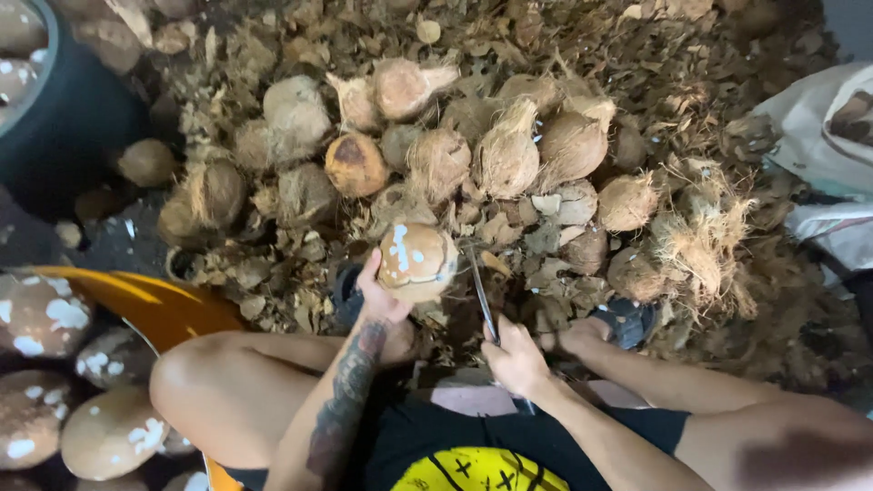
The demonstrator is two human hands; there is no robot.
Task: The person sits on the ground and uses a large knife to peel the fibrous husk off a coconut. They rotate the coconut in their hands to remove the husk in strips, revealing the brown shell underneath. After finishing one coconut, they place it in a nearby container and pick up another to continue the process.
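above the husk pile (pixel 546 55), left hand (pixel 382 295) fingers cup a peeled coconut (pixel 416 262) while right hand (pixel 516 357) fingers clench a blade (pixel 480 291).

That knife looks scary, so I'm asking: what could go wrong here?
1. The left hand holds the coconut right beside the blade in the right hand; a slip could cut fingers.
2. The coconut is round and held in the air in one hand's grip, so it might roll out.
3. Bare knees and sandalled feet sit near the blade.
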